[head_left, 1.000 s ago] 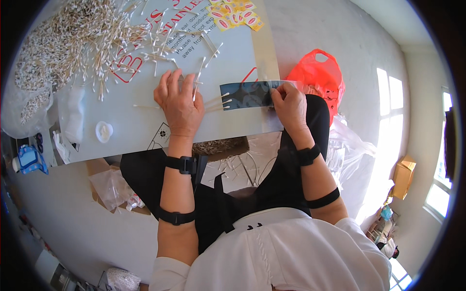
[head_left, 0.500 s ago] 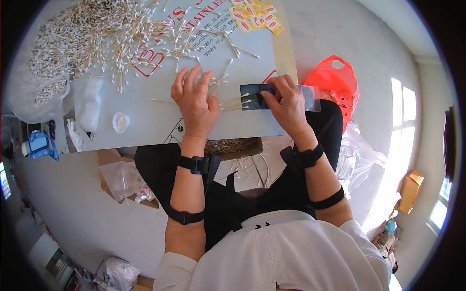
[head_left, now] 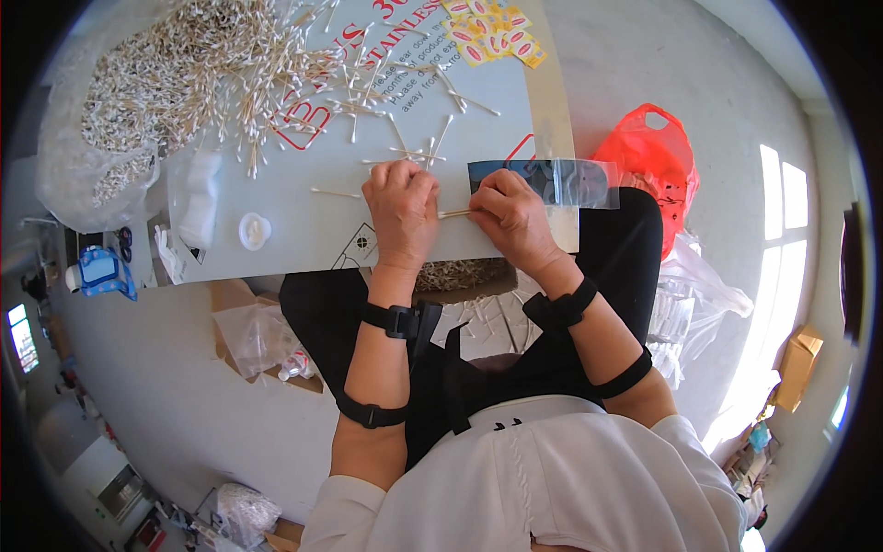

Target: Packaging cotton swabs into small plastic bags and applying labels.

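Both hands [head_left: 455, 207] pinch cotton swabs [head_left: 454, 213]; clear pouch [head_left: 561, 182] under right grip.

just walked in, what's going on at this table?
A person sits at a pale board laid across the lap. The left hand and the right hand pinch a small bundle of cotton swabs between them, beside a clear plastic sleeve under the right hand. A big heap of loose swabs lies at the board's far left, and a red plastic bag sits on the floor to the right.
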Tool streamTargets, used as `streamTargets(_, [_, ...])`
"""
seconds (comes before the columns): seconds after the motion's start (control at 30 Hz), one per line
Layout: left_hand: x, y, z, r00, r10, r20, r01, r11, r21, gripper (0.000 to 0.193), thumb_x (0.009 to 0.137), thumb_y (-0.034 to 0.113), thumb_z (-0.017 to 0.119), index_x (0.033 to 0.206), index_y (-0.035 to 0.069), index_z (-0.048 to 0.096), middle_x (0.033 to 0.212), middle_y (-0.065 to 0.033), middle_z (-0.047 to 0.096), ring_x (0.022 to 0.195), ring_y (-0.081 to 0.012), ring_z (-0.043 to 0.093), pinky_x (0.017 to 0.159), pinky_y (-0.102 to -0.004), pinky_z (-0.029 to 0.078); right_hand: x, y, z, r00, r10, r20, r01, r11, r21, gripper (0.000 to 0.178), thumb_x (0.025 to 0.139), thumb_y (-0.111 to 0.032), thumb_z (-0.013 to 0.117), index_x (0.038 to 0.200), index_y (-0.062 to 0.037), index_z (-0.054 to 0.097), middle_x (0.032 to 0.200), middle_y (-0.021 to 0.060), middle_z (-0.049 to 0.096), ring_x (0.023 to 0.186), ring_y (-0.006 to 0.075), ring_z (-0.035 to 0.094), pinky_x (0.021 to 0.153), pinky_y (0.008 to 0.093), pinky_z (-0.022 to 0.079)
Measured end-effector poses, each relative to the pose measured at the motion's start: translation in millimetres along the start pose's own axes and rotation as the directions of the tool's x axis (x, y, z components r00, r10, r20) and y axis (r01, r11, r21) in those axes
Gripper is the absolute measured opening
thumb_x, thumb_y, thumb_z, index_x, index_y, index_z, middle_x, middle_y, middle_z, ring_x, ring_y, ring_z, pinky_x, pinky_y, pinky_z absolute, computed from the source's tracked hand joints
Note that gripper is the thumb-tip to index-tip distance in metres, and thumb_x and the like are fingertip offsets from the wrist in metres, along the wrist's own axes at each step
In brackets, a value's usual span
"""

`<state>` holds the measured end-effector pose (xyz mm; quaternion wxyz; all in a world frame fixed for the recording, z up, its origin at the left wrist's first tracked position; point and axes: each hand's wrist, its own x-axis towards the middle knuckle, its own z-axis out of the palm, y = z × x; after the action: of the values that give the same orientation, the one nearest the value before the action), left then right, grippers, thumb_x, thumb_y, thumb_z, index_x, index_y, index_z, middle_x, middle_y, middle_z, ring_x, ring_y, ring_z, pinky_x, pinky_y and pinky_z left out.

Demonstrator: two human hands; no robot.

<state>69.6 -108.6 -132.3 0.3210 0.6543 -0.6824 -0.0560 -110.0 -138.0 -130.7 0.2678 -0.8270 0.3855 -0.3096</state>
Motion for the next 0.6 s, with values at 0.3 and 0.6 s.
streamTargets(0.3, [35, -7, -12, 1.0, -0.02, 0.018, 0.018, 0.991, 0.135, 0.025, 0.065, 0.006, 0.076, 0.085, 0.009, 0.064, 0.1, -0.0041, 0.056, 0.103, -0.0265, 0.049, 0.086, -0.0422, 0.037, 12, -3, -7, 0.996, 0.069, 0.061, -0.073, 0.994, 0.077, 0.019, 0.074, -0.008, 0.072, 0.09, -0.0076, 0.062, 0.09, 0.009, 0.058, 0.085, 0.0312, 0.061, 0.072, 0.0406, 0.051])
streamTargets(0.6, [29, -15, 3, 1.0, 0.011, 0.006, -0.012, 0.997, 0.082, 0.02, 0.071, 0.007, 0.074, 0.087, 0.013, 0.066, 0.091, -0.0012, 0.059, 0.099, -0.0254, 0.052, 0.084, -0.0396, 0.038, 90, 37, 12, 0.998, -0.018, 0.061, 0.028, 0.984, -0.177, 0.014, 0.081, -0.007, 0.064, 0.095, -0.0103, 0.065, 0.091, 0.0115, 0.059, 0.075, 0.033, 0.063, 0.066, 0.0401, 0.051])
